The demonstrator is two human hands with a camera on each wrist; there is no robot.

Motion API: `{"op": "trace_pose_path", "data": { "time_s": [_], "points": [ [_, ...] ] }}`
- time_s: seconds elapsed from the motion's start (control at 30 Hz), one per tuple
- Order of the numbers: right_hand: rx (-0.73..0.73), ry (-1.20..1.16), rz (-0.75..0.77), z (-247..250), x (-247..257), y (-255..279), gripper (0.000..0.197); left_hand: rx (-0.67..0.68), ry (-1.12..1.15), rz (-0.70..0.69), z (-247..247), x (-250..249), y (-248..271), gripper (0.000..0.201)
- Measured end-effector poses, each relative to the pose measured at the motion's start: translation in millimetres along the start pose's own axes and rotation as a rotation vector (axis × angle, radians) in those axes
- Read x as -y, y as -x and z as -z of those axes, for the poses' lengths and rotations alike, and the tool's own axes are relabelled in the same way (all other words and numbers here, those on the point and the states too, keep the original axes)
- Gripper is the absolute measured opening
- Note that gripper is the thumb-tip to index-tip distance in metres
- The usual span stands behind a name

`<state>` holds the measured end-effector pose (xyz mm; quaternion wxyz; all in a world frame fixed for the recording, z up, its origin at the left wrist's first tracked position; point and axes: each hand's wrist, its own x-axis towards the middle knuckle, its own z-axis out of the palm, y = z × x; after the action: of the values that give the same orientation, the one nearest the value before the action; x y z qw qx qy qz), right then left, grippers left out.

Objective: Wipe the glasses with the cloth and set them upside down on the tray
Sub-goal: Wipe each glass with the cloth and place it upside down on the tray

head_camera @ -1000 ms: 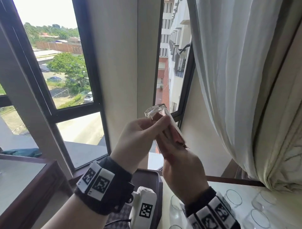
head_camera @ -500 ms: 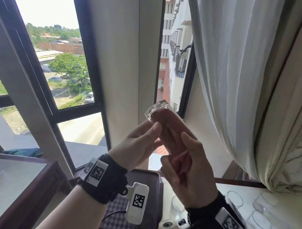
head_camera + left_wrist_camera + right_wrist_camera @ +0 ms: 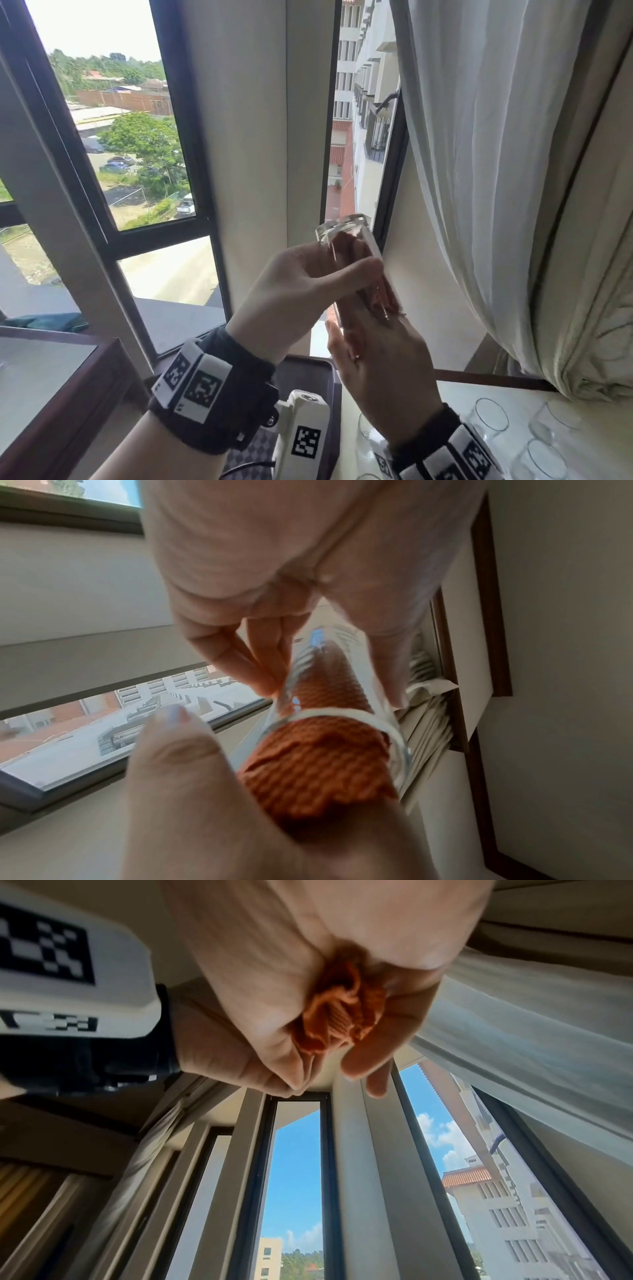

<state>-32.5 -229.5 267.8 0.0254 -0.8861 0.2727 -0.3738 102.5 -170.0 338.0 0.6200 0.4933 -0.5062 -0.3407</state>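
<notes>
I hold a clear tall glass (image 3: 356, 246) up in front of the window, tilted, with its thick base uppermost. My left hand (image 3: 346, 277) grips it round the middle, the thumb lying across the front. An orange cloth (image 3: 318, 764) is stuffed inside the glass and bulges out of its rim. Below the glass mouth, my right hand (image 3: 373, 356) holds the bunched end of the cloth (image 3: 339, 1015) in its curled fingers. The dark tray (image 3: 308, 370) lies low, mostly hidden behind my wrists.
Several more clear glasses (image 3: 489, 418) stand on the white table at the lower right. A white curtain (image 3: 496, 171) hangs close on the right. Dark window frames (image 3: 191, 144) and a cream pillar are just behind the glass. A wooden-edged table (image 3: 68, 383) sits at the left.
My right hand has twisted the cloth inside the glass and dropped lower, its thumb off the glass side. The left thumb has wrapped further across the glass, which has risen slightly.
</notes>
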Motion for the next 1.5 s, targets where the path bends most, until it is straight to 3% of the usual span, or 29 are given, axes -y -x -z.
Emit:
{"op": "trace_pose_path", "data": {
  "time_s": [0.07,0.13,0.2,0.27,0.37,0.43,0.5,0.57,0.63,0.67,0.73,0.8,0.87,0.9,0.97,1.03,1.07,1.13,1.2,1.27,1.33,1.37,1.4,1.47,1.5],
  "points": [
    [-0.067,-0.110,0.028,1.5,2.0,-1.1,0.033,0.035,0.022,-0.038,3.3,3.8,-1.7,0.031],
    [-0.076,-0.515,-0.101,11.7,6.5,-2.3,0.020,0.145,0.112,-0.059,10.5,11.6,-2.7,0.042],
    [0.136,-1.061,-0.322,24.0,16.7,0.4,0.021,0.255,0.252,-0.053,16.8,16.3,-2.2,0.042],
    [0.250,-1.320,-0.377,30.0,24.9,2.4,0.020,0.303,0.356,-0.049,17.4,18.3,-0.7,0.028],
    [0.217,-1.167,-0.404,28.3,23.0,-2.8,0.032,0.161,0.325,-0.017,10.9,19.1,-0.7,0.026],
    [0.078,-0.709,-0.264,24.8,11.0,-5.6,0.022,0.002,0.178,0.025,5.2,14.3,0.0,0.029],
    [0.078,-0.146,-0.047,19.5,3.2,-6.8,0.046,-0.108,-0.008,0.061,-2.0,7.5,1.4,0.034],
    [0.033,-0.031,0.012,10.3,2.4,-4.0,0.053,-0.128,-0.086,0.060,-5.6,1.8,3.2,0.036],
    [0.021,-0.233,-0.100,14.9,14.3,-4.9,0.026,-0.041,-0.031,0.035,-1.4,2.5,1.6,0.028],
    [0.027,-0.461,-0.213,16.1,17.8,-5.4,0.022,0.041,0.068,0.026,3.8,7.6,-0.1,0.029],
    [0.253,-1.093,-0.377,27.6,27.6,-4.1,0.017,0.197,0.361,0.022,16.4,22.3,-0.4,0.046],
    [0.375,-1.400,-0.350,35.6,33.8,-5.1,0.038,0.294,0.563,0.018,20.9,31.2,1.6,0.066],
    [0.352,-1.368,-0.352,28.9,29.8,-6.9,0.045,0.208,0.557,0.026,20.6,36.4,1.6,0.059],
    [0.306,-1.197,-0.347,23.7,24.3,-8.2,0.038,0.105,0.480,0.046,19.7,35.7,1.1,0.044],
    [0.223,-0.601,-0.238,11.6,6.3,-10.7,0.015,-0.082,0.159,0.105,15.9,28.9,0.6,0.022],
    [0.252,-0.053,-0.109,-1.2,-1.7,-9.8,0.041,-0.190,-0.163,0.176,11.0,24.7,1.2,0.029],
    [0.218,0.002,-0.087,-9.8,-0.3,-6.8,0.046,-0.225,-0.213,0.175,7.0,20.9,2.8,0.030],
    [0.178,-0.163,-0.144,-16.0,13.3,-3.1,0.029,-0.191,-0.202,0.132,5.9,17.4,7.6,0.027],
    [0.142,-0.731,-0.332,-11.6,26.6,-3.7,0.017,-0.070,-0.078,0.102,14.4,15.8,6.8,0.024],
    [0.282,-1.495,-0.458,1.2,33.0,-3.9,0.027,0.103,0.199,0.064,30.7,25.5,7.3,0.042],
    [0.408,-1.876,-0.351,15.6,42.7,-8.4,0.045,0.220,0.436,0.038,39.6,30.7,8.5,0.071],
    [0.405,-1.894,-0.288,17.7,45.4,-10.9,0.047,0.231,0.473,0.014,39.3,29.1,9.0,0.068],
    [0.377,-1.821,-0.270,15.6,45.2,-13.4,0.047,0.186,0.464,-0.001,38.2,29.1,8.1,0.051],
    [0.258,-1.350,-0.287,4.9,35.8,-18.5,0.048,0.016,0.347,0.040,34.1,21.1,6.0,0.019],
    [0.177,-0.983,-0.218,-1.6,26.5,-21.0,0.047,-0.064,0.232,0.062,32.4,19.6,5.0,0.020]
  ]
}}
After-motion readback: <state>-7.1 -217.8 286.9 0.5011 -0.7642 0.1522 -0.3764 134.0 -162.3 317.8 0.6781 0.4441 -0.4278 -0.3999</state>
